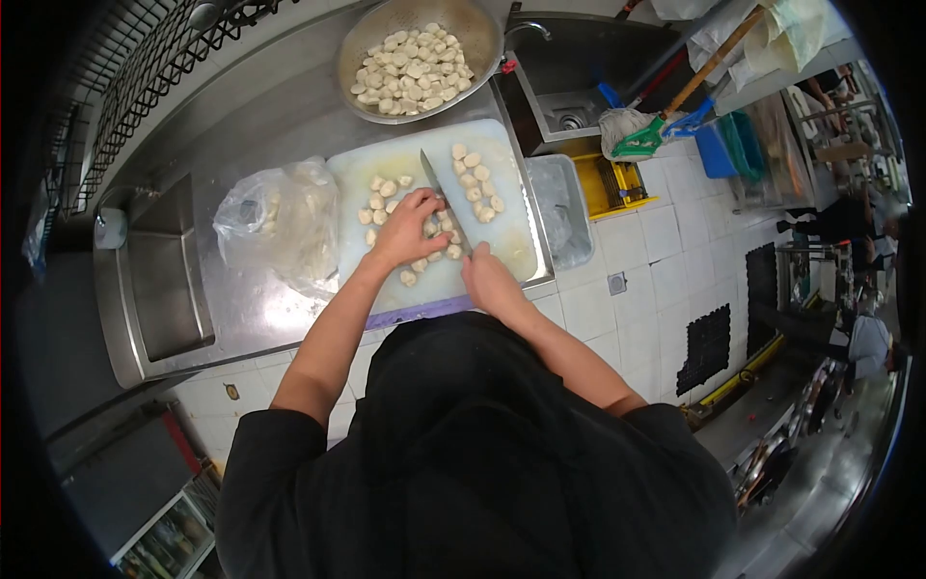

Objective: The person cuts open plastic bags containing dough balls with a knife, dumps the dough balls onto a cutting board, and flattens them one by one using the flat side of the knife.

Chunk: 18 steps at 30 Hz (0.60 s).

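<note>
My right hand [490, 279] is wrapped round the handle of a kitchen knife [431, 172]. Its long blade slants away across a white cutting board [511, 246]. Left of the blade, my left hand [409, 232] is bent over a cluster of pale balls [431, 228], which look like fish balls, its fingers close to the blade. They partly hide the balls under them. More pale balls [377, 201] lie to the left of that hand. Beyond the knife, on the right, sits another group of balls [474, 180].
A metal colander [487, 48] full of pale pieces stands behind the board. Left of it lies a clear plastic bag [280, 217] on the steel counter [227, 314]. A translucent tub [562, 207] adjoins the board's right side. Sinks [169, 261] flank the counter; mops [632, 130] stand at right.
</note>
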{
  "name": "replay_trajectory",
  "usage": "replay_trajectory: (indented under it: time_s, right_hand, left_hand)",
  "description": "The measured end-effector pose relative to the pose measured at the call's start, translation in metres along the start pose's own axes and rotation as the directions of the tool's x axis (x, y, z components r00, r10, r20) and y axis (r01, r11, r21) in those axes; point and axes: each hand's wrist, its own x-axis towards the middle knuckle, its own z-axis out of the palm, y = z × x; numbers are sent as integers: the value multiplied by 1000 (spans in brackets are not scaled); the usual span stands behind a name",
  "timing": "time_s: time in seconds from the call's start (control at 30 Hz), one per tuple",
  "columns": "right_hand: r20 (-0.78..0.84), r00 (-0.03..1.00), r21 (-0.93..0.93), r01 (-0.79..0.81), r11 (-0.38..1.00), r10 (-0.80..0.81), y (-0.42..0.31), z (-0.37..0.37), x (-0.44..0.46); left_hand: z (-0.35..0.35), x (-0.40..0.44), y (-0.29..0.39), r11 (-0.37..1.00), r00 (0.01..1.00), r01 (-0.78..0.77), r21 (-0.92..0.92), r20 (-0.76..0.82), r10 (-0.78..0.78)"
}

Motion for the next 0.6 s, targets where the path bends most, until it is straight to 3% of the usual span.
replay_trajectory:
  time_s: [0.17,0.33,0.37,0.43,0.57,0.6]
  right_hand:
    - [-8,1000,-6,1,1000,-1,15,-14,25]
    - [-71,997,-38,0,999,-3,20,-37,28]
    - [-72,997,-41,3,999,-6,19,-40,25]
    - [-58,997,17,57,998,-56,17,-43,16]
    - [-25,998,88,64,994,-62,15,-34,-1]
    - [-14,998,88,64,994,-63,16,-30,-2]
  left_hand:
    - [6,3,9,998,999,44,33,-24,-43]
    - [16,7,23,981,996,4,196,-91,14]
    - [15,6,23,981,995,4,196,-95,15]
    - [8,1,21,998,986,55,13,-158,-52]
    - [-4,-19,4,989,988,-4,148,-154,27]
    - [-6,-23,4,988,995,-36,151,-87,50]
